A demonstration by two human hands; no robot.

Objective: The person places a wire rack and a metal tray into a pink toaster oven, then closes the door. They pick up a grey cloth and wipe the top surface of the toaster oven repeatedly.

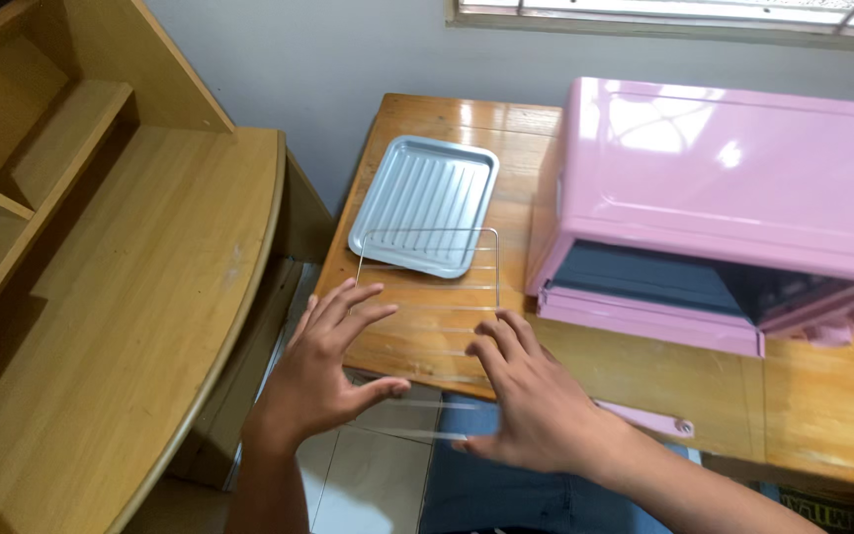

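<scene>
It looked like a room in a home, used for small cooking. A pink toaster oven (733, 188) sat on the right half of a worn wooden counter (822, 405), its glass door at the front. A ridged metal tray (427, 203) lay near the counter's back left corner, and a wire rack (432, 287) rested at the front left edge. The counter stood against a plain grey wall (348, 59) under a barred window (674, 12). To the left stood a curved wooden desk (140, 297) with open shelves (22, 148). Pale floor tiles (368, 475) showed below, between the two.
</scene>
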